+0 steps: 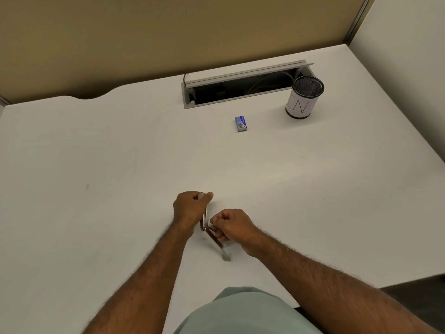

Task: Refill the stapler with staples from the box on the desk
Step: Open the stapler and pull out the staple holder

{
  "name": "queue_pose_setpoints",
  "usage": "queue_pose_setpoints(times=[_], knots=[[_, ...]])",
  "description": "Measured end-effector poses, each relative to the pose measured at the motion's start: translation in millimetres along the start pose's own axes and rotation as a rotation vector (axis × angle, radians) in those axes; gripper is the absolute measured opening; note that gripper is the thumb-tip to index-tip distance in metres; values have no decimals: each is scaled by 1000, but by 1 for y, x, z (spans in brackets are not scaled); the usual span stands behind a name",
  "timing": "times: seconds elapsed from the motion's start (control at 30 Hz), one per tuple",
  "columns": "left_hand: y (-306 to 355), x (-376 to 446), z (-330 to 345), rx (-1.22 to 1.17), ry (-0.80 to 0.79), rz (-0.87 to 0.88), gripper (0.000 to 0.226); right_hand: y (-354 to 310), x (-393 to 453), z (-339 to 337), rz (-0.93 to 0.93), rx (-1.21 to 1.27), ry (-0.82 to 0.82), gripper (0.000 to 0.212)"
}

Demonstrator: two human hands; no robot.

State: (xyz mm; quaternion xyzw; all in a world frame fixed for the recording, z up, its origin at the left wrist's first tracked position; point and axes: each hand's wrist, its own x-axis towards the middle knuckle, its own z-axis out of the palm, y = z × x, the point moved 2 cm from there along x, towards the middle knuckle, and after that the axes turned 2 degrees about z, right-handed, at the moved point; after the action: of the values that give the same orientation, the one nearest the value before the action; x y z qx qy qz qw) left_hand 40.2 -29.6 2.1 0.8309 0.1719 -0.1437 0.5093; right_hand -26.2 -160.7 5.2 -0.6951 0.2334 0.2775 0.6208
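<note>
- Left hand (190, 208) clenched on the stapler (209, 231), hinged open in a V.
- Right hand (232, 225) pinches its lower arm.
- Staple box (241, 123) lies well beyond on the counter (96, 153), up-right; right hand nearer.

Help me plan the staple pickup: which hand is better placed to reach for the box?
Probably the right hand: the box lies ahead and slightly right, while the left hand holds the opened stapler.

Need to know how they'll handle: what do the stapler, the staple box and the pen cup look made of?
Stapler: looks like shiny metal, with bright glints along the opened arm; the lower part is dark and blurred, so I cannot tell its material. Staple box: probably thin printed cardboard, blue, matte, with sharp folded edges. Pen cup: black wire mesh, see-through at the rim, wrapped in white paper.
</note>
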Motion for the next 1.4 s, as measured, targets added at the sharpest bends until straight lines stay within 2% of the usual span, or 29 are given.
queue_pose_setpoints(times=[0.13, 0.23, 0.4, 0.53, 0.7, 0.83, 0.97, 1.07, 1.23, 1.33, 1.4], knots=[[-12, 2, -15, -291, -10, -119, 22, -2, 1, -1, -33, -29, -8, 18], [-14, 1, -18, -475, -5, -176, 17, -5, 0, 2, -75, -138, 22, 18], [-14, -2, -12, -786, -28, -309, 19, -20, -8, 6, -292, -379, 211, 3], [-10, -3, 0, -977, -151, -446, 33, -32, -14, 9, -341, -495, 173, 9], [-5, -3, 9, -999, -206, -451, 39, -37, -12, 4, -350, -494, 181, 6], [2, -6, 12, -1060, -221, -508, 37, -36, -8, -4, -261, -313, 177, 7], [4, -6, 13, -986, -240, -524, 41, -31, -8, -7, -101, -76, 57, 5], [3, -7, 13, -985, -250, -549, 42, -28, -11, -8, -84, -27, -11, 3], [3, -9, 13, -970, -290, -545, 42, -33, -14, -10, -410, -401, 108, 7], [4, -12, 11, -867, -296, -547, 44, -38, -16, -9, -573, -668, 64, 11], [3, -14, 10, -832, -298, -552, 46, -42, -16, -9, -604, -804, 21, 12]])
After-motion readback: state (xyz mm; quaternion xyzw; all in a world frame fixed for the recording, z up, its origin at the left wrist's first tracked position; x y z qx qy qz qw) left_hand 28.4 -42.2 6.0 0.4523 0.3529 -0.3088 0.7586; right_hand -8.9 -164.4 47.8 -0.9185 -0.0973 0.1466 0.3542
